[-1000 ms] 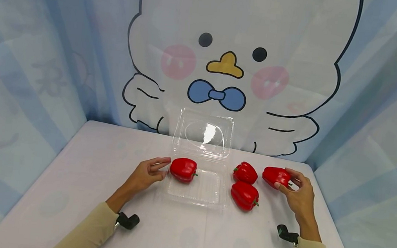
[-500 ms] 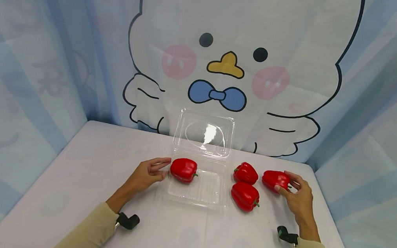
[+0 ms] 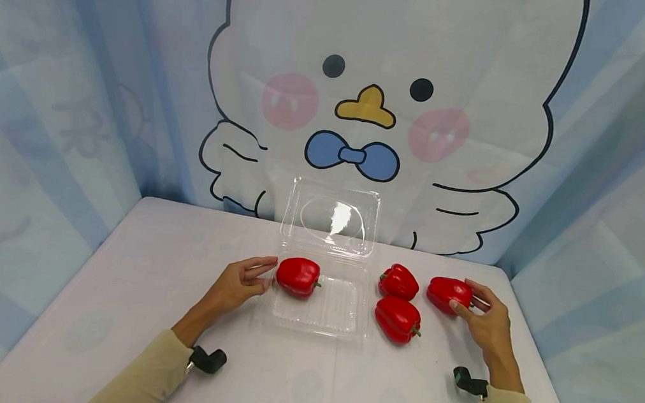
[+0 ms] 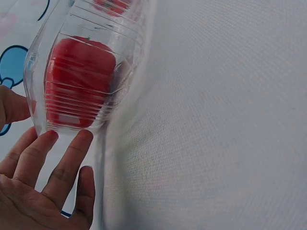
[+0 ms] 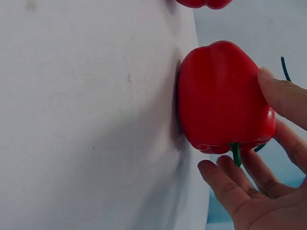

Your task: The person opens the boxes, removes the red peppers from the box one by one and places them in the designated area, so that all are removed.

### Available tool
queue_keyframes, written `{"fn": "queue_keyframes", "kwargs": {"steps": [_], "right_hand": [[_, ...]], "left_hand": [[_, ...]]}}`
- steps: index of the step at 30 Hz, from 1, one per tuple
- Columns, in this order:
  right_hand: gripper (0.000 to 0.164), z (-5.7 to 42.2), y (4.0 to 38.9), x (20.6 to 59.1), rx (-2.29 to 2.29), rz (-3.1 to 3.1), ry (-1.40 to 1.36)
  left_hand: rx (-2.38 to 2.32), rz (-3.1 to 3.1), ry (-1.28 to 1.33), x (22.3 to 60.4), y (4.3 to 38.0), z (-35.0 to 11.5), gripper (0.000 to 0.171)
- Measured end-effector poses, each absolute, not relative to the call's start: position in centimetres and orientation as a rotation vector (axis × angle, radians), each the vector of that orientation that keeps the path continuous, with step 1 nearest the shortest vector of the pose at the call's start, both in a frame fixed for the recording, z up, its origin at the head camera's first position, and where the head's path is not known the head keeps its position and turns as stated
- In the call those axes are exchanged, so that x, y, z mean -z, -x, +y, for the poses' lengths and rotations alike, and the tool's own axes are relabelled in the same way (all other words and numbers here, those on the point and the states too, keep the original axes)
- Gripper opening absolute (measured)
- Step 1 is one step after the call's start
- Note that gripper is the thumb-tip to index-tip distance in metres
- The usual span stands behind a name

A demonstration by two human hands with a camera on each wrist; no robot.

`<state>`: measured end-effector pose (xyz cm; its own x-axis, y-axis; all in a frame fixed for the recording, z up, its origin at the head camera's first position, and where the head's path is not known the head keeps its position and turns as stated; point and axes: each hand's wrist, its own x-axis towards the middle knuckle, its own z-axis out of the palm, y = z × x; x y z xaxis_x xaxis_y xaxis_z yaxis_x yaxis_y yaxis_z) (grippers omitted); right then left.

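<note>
At the right of the table my right hand (image 3: 484,312) grips a red bell pepper (image 5: 223,98) near its stem end, thumb on one side and fingers on the other. Its short green stem (image 5: 236,154) points back toward my palm. My left hand (image 3: 240,282) holds the left edge of a hinged clear plastic container (image 3: 342,309), thumb at the rim and fingertips against the end wall. The container's lid (image 3: 330,218) stands raised at the back. Another red bell pepper (image 3: 298,277) lies inside, in the left back part of the base.
Between the container and my right hand lie two more red bell peppers, one farther back (image 3: 398,281) and one nearer (image 3: 397,319), close together. The white cloth-covered table (image 3: 307,379) is bordered by printed curtains (image 3: 160,85) at the back and sides.
The right hand and its bell pepper have shifted slightly toward the person. The left hand, the container and the other peppers stay where they were.
</note>
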<state>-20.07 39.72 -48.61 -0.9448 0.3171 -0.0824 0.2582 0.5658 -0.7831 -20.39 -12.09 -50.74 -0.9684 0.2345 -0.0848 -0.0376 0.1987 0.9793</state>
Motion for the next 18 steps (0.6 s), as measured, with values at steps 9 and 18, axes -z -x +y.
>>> {"fn": "queue_keyframes", "kwargs": {"steps": [9, 18], "right_hand": [[0.080, 40.2, 20.1, 48.8, -1.380, -2.731, 0.521], [0.082, 40.9, 20.5, 49.2, -1.362, -2.726, 0.526]], "left_hand": [[-1.846, 2.266, -0.188, 50.8, 20.4, -12.1, 0.057], [-1.841, 2.271, -0.186, 50.8, 20.4, -12.0, 0.057]]}}
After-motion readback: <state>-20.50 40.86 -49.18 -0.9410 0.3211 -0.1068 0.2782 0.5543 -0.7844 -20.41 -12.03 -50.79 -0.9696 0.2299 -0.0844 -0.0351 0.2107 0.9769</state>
